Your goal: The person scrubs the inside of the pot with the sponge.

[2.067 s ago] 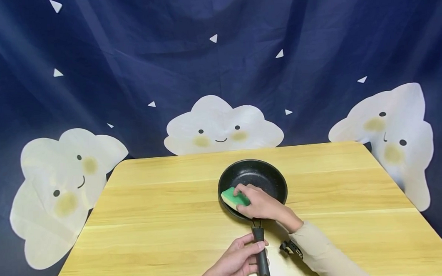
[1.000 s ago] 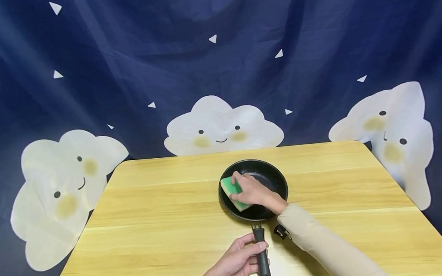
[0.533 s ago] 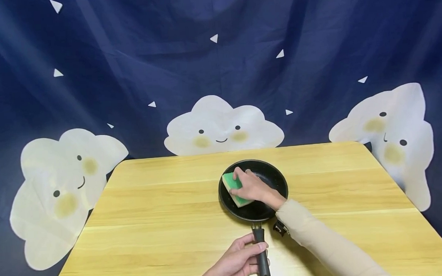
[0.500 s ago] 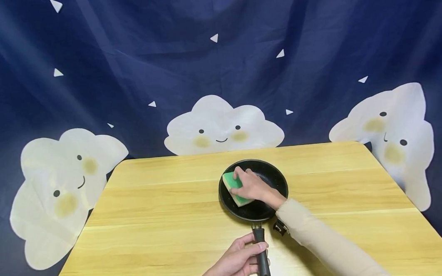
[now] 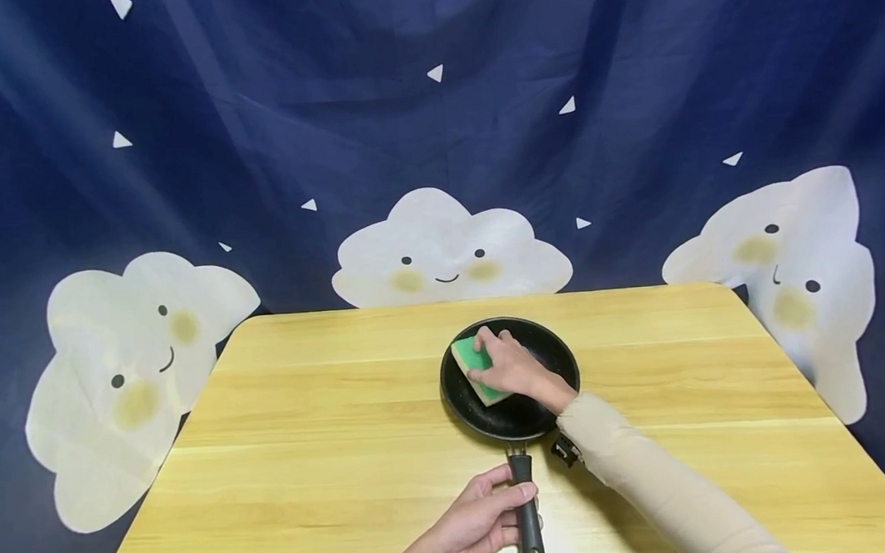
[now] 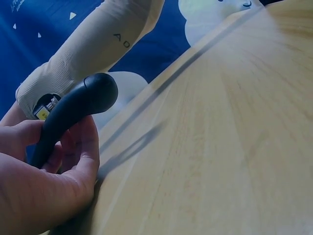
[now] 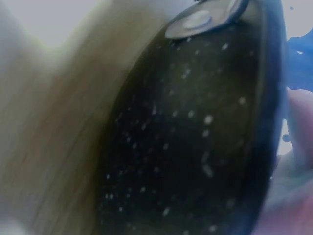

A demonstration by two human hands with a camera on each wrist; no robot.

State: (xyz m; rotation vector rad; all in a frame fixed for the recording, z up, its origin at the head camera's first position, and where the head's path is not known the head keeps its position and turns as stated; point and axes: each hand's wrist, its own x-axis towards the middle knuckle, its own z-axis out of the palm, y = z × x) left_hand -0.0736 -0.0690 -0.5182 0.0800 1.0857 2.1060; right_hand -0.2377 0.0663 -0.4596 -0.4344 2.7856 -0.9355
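A black frying pan (image 5: 512, 423) is at the middle of the table in the head view, its handle (image 5: 527, 514) pointing toward me. My left hand (image 5: 478, 521) grips that handle, thumb on top; the left wrist view shows the fingers (image 6: 88, 147) curled round the handle's end (image 6: 100, 93). Inside the pan, my right hand (image 5: 513, 365) holds a sponge (image 5: 471, 354) with a green top and pale yellow underside against the pan's left side. In the right wrist view the pan's speckled outer wall (image 7: 186, 122) fills the middle and hides the sponge; part of the right hand (image 7: 288, 205) shows at the edge.
The pan is over a light wooden table (image 5: 309, 450). A dark blue curtain (image 5: 375, 130) with white clouds hangs behind the table. A black wrist device (image 5: 567, 450) is under the right sleeve (image 5: 648, 474).
My right hand has moved the sponge up and slightly right along the pan's left side, turning it more lengthwise. The left hand keeps its grip on the handle. The head view has shifted slightly.
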